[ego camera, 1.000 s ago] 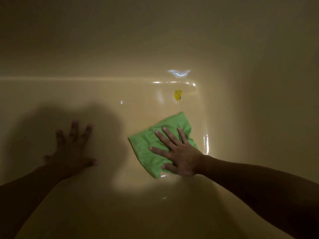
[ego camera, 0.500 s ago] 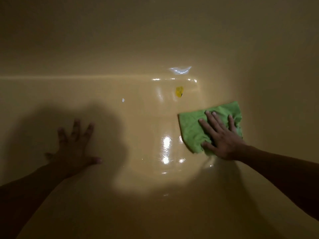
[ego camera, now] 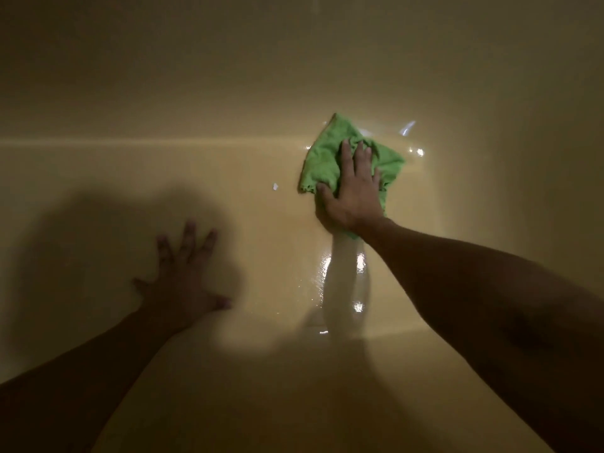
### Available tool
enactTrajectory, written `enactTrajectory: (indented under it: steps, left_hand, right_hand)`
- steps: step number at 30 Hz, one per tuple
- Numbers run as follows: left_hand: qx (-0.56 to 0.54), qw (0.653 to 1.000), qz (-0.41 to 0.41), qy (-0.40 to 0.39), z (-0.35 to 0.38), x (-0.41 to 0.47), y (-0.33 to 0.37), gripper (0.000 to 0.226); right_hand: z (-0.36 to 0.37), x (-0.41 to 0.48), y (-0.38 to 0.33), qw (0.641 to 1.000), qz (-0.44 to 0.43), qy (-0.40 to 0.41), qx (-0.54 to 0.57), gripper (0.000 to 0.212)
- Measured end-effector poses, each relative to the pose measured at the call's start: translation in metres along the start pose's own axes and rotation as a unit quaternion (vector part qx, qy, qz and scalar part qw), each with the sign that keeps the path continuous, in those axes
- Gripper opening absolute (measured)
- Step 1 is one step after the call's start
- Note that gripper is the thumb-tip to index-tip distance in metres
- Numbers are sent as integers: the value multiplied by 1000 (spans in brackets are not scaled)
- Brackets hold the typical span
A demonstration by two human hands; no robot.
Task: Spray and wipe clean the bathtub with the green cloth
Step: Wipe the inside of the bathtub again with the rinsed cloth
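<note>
The right hand [ego camera: 354, 194] is pressing the green cloth [ego camera: 327, 158] flat-fingered against the far right of the bathtub [ego camera: 163, 93] floor — holding nothing curled — while the left hand [ego camera: 183, 282] is resting nearer left, fingers spread wide on the floor.

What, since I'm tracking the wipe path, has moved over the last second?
The right hand, pressing flat on the green cloth, swept it right, then back and away towards the far wall; the yellow spot no longer shows. The left hand stayed spread on the bathtub floor.
</note>
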State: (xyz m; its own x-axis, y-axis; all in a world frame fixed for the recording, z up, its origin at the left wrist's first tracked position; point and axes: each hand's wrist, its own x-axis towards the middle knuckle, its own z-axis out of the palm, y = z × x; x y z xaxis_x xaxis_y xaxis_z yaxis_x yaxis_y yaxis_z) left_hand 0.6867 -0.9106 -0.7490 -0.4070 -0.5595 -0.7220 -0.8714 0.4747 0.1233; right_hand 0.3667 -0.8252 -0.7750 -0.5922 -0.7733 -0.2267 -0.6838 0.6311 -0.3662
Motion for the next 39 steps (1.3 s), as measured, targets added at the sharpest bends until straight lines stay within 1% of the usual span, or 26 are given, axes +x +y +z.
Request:
enactTrajectory:
  steps: [2, 4, 8, 11, 14, 17, 19, 20, 22, 24, 26, 30, 34, 39]
  left_hand:
    - [-9, 1000, 6, 0, -4, -2, -7, 138]
    - [-17, 1000, 17, -4, -9, -4, -18, 139]
    - [-8, 1000, 14, 6, -7, -8, -41, 140]
    - [-24, 1000, 0, 8, 0, -14, -55, 140]
    - [-26, 1000, 2, -4, 1, -20, -67, 137]
    - [-24, 1000, 1, -17, 0, -25, -75, 137]
    - [-26, 999, 4, -24, -2, -26, -77, 137]
    - [-27, 999, 5, -28, -3, -27, -77, 137]
    - [-28, 999, 8, -34, -4, -27, -77, 137]
    - [-26, 999, 11, -36, -4, -28, -77, 137]
    - [-21, 999, 14, -38, -5, -27, -80, 137]
    - [0, 999, 19, -39, -8, -21, -91, 140]
    - [-1, 999, 2, -33, -11, -14, -100, 144]
    - [-13, 999, -3, -34, -18, -7, -112, 145]
  right_hand:
    - [8, -9, -18, 1000, -13, -5, 19, 86]
    - [17, -21, -36, 997, -49, -24, 47, 78]
    - [42, -60, -77, 982, -121, -55, 138, 68]
    - [52, -93, -100, 967, -117, -81, 212, 57]
    - [43, -121, -98, 957, -90, -110, 252, 51]
    - [27, -151, -70, 963, -54, -115, 238, 49]
    - [17, -170, -38, 972, -7, -86, 219, 46]
    - [11, -175, -20, 975, 21, -67, 209, 50]
    - [-4, -177, 14, 980, 83, -31, 178, 55]
    - [-19, -168, 41, 978, 140, -12, 152, 53]
    - [-29, -151, 57, 976, 163, -10, 144, 53]
    - [-26, -94, 60, 984, 142, -5, 103, 61]
    - [-11, -35, 13, 990, 122, -7, 68, 67]
    - [20, 0, -67, 998, 0, -51, 38, 69]
